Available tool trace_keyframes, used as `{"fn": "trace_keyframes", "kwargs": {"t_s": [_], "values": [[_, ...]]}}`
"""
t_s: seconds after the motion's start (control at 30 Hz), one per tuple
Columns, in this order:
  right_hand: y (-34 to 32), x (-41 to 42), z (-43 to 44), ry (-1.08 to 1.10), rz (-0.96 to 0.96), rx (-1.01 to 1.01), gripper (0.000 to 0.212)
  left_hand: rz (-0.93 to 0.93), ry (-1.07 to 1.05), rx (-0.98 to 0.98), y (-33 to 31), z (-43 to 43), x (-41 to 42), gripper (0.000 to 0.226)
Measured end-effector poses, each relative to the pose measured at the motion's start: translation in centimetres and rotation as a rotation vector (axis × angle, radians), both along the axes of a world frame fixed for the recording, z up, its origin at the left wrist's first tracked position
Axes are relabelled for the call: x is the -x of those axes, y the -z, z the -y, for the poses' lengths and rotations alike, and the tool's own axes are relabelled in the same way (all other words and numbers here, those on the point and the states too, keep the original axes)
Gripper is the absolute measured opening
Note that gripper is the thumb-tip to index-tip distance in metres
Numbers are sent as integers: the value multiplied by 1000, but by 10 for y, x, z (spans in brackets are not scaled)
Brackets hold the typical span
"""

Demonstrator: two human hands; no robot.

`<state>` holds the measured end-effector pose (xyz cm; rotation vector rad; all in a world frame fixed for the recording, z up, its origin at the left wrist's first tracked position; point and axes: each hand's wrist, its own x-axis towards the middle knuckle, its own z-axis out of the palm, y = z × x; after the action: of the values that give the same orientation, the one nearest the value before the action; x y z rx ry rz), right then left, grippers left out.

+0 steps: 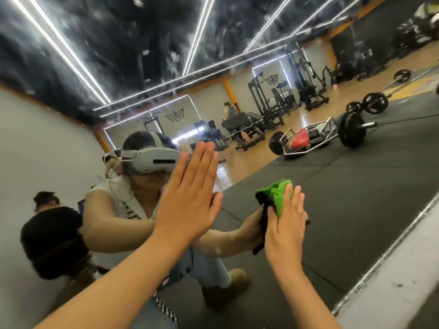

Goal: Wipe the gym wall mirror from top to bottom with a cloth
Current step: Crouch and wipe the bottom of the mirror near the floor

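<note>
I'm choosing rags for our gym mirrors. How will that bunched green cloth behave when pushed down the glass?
The bunched green cloth looks soft and floppy: it crumples in folds above the right hand pressing it, so it will likely bunch further. It seems light, pinned to the wall mirror by flat fingers alone, and should slide easily on glass.

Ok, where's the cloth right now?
In the head view, the green cloth sits right of centre, pressed against the mirror under the right hand, just right of the flat left hand.
</note>
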<state>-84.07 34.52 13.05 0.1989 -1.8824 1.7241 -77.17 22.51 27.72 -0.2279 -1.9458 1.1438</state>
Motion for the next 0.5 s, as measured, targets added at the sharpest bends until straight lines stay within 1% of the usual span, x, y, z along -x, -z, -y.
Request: {"fn": "trace_keyframes", "kwargs": {"t_s": [0.03,0.13,0.27,0.3,0.33,0.43,0.5], "values": [[-13,-5,10,4,-65,8,64,-3,4,-3,0,0,0,70],[-36,-26,45,37,-306,-82,64,13,48,-35,0,0,-2,64],[-44,-8,38,97,-441,-253,66,12,78,-31,-1,0,-2,63],[-46,0,31,124,-457,-276,67,6,68,-24,-1,1,-4,64],[-49,12,22,135,-447,-259,66,-2,43,-14,-1,0,-2,65],[-72,26,9,148,-351,-138,66,-6,-13,-1,0,-5,-3,67],[-87,18,16,138,-385,-175,66,3,-30,-4,-1,-7,-3,66]]}}
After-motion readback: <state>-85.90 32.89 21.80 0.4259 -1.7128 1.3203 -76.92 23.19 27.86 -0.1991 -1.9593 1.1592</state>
